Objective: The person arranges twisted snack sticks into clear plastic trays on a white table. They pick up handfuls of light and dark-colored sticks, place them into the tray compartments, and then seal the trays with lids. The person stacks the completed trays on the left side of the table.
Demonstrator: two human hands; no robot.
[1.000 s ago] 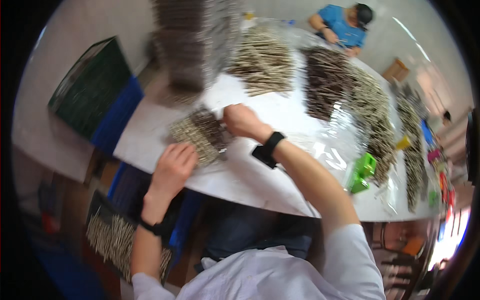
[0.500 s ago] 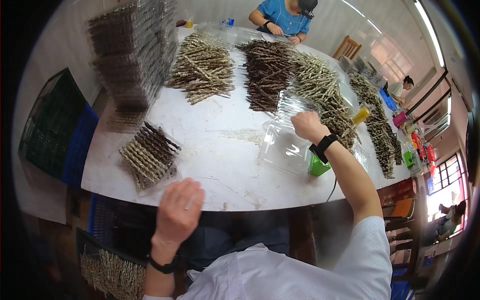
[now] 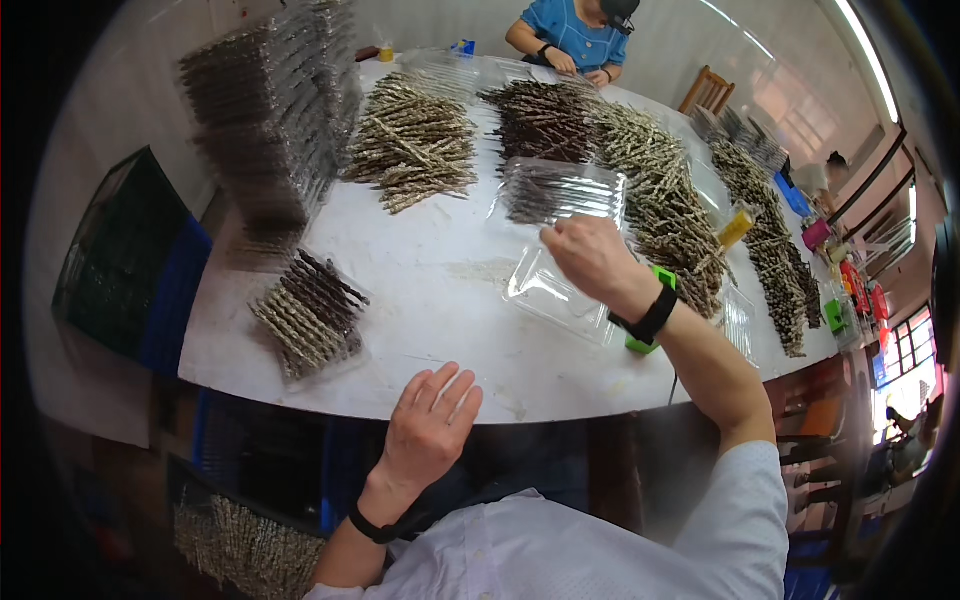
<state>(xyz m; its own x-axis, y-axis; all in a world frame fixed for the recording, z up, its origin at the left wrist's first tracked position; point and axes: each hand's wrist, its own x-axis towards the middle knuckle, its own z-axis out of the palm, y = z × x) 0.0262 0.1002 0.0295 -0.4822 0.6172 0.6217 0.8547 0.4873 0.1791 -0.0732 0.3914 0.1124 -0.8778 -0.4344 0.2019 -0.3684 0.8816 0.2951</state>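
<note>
My right hand (image 3: 592, 260) is closed at the near edge of a clear ridged plastic tray (image 3: 590, 190), which is tilted up over the dark sticks. Under that hand lies another clear plastic piece (image 3: 545, 290), flat on the white table (image 3: 430, 310). My left hand (image 3: 428, 425) hovers by the table's front edge with its fingers stretched out, holding nothing. Left of it rests a filled clear pack (image 3: 312, 315) of knobbly twisted sticks, part pale and part dark brown. Its contents lie in slanting rows.
Behind are heaps of pale sticks (image 3: 415, 140), dark sticks (image 3: 545, 125) and more pale sticks (image 3: 650, 200). A tall stack of filled packs (image 3: 270, 130) stands at the left. A green device (image 3: 645, 343) sits beside my right wrist. Across the table a person in blue (image 3: 575, 40) works.
My right hand has moved left, and the ridged tray has risen and shifted left with it. My left hand has moved right, its fingers spreading. The whole view has shifted slightly.
</note>
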